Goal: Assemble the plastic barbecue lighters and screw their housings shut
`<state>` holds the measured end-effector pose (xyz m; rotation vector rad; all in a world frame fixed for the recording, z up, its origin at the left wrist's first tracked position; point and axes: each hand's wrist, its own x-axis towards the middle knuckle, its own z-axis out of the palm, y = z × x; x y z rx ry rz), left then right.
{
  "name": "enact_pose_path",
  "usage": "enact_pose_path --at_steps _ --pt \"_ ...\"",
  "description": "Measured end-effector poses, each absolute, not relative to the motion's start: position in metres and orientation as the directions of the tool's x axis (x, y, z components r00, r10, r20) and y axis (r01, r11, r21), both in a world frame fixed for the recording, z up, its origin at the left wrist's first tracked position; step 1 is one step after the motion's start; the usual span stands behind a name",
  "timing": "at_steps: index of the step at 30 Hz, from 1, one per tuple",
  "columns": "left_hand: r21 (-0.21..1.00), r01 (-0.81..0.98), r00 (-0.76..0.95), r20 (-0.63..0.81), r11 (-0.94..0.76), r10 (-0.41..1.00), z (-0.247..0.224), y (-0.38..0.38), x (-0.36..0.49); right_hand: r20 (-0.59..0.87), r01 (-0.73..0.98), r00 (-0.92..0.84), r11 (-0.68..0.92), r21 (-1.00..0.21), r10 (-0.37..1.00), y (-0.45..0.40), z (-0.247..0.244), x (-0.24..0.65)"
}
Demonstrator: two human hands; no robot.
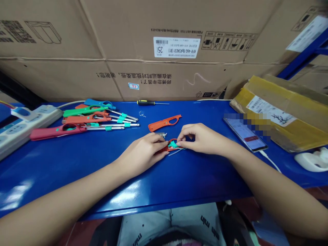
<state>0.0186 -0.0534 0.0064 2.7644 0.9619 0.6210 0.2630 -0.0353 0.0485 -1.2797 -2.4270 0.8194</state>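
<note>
On the blue table, an orange lighter shell half [165, 148] lies between my hands with a small green trigger [173, 144] and thin wire in it. My left hand [143, 152] is closed on the shell's left end, fingers and thumb along its edges. The fingertips of my right hand [202, 138] pinch at the green trigger on the other end. Just behind my left fingers a small metal part [162, 134] is partly hidden. The matching orange shell half [164, 123] lies farther back. A thin grey rod [176, 152] rests at the near side.
Several long-nosed lighters [87, 119] lie at the left beside a white power strip [42, 119]. A screwdriver [146, 102] lies at the back near small wire bits [142, 114]. To the right are a phone [244, 133], a taped box [279, 116] and a white case [311, 161].
</note>
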Motion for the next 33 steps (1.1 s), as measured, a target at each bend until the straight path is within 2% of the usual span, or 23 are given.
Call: enact_pose_path --at_steps 7,13,18,20,26,33 --pt "0.164 0.612 0.711 0.313 -0.774 0.629 0.009 -0.061 0.023 -0.031 0.659 -0.586 0.454 -0.6 0.81 -0.033 0.039 0.26" --pt "0.137 0.647 0.694 0.303 -0.75 0.653 0.01 -0.065 0.026 -0.149 0.684 -0.464 0.247 -0.686 0.873 -0.028 0.032 0.26" --pt "0.138 0.65 0.687 0.313 -0.747 0.656 0.009 -0.062 0.023 -0.214 0.674 -0.459 0.181 -0.716 0.862 -0.022 0.039 0.266" --pt "0.156 0.652 0.68 0.312 -0.742 0.663 0.009 -0.061 0.022 -0.213 0.674 -0.486 0.208 -0.709 0.848 -0.023 0.046 0.271" --pt "0.195 0.648 0.663 0.331 -0.736 0.671 0.007 -0.06 0.021 -0.199 0.674 -0.671 0.477 -0.564 0.714 -0.027 0.055 0.284" --pt "0.224 0.641 0.657 0.334 -0.734 0.676 0.007 -0.059 0.021 -0.142 0.642 -0.713 0.558 -0.526 0.687 -0.027 0.056 0.286"
